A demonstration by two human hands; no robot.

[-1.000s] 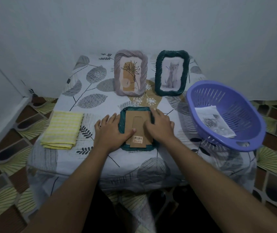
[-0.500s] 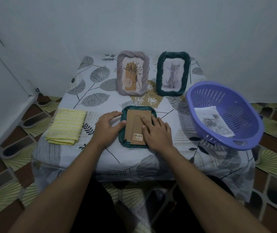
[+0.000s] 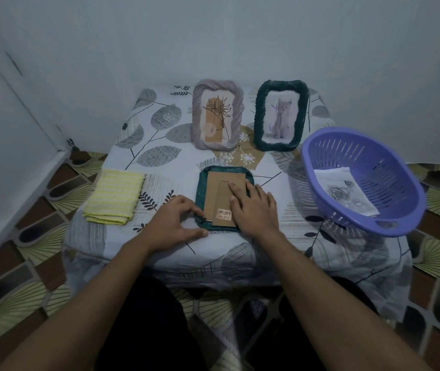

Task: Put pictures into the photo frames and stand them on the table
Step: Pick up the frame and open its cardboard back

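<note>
Landmark: face-down frame [image 3: 214,191].

Left hand [image 3: 176,223]: palm down, just left of the frame's near-left corner. Fingers curled, index tip at the corner's edge, thumb below the corner. Contact or grip not resolvable.

Right hand [image 3: 256,210]: flat on the frame's right half, fingers straight and together, pointing away from the body.

Left forearm [image 3: 101,290] and right forearm [image 3: 328,285]: bare, converging on the frame from the near side.

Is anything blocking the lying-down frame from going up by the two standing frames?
Nothing visible does. Only tablecloth lies between the face-down frame and the grey frame and cat frame. The purple basket sits off to the right, the yellow cloth to the left.
</note>
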